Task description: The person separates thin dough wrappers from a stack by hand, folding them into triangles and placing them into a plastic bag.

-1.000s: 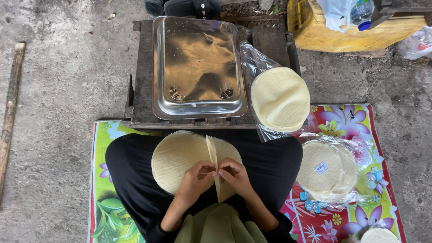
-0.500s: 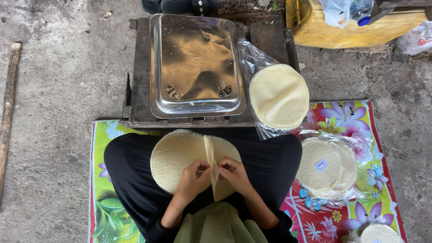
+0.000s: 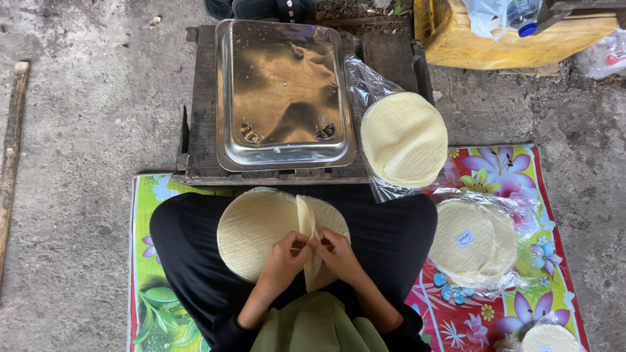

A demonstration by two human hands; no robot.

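low in the middle of the frame, both hands meet over a stack of thin, pale round sheets (image 3: 261, 234) resting on the person's lap. the left hand (image 3: 285, 255) and the right hand (image 3: 339, 253) each pinch one sheet (image 3: 306, 225) near its lower edge, fingertips closed on it; it stands on edge between them, lifted off the stack and touching it only along the bottom.

these sheets look very light, thin and fairly stiff, more likely to crack or tear than to flex, and probably inclined to cling to each other. the safest hold is at the rim with a gentle fingertip pinch, peeling from the edge rather than pressing on the middle.

above the lap, in the upper middle of the frame, a shiny metal tray (image 3: 285, 156) sits on a dark wooden stand (image 3: 195, 130), its near edge just beyond the stack. to the right of the tray another pile of sheets (image 3: 404, 138) lies on an open plastic bag, and a bagged pile (image 3: 473, 242) sits on the flowered mat (image 3: 521, 163) at centre right. a third pile (image 3: 551, 339) shows at the lower right corner. a yellow container (image 3: 495, 42) stands at the upper right.

room is tight to the right, with piles close by; the tray's rim is the hard edge ahead. the bare concrete (image 3: 91, 117) on the left is open.
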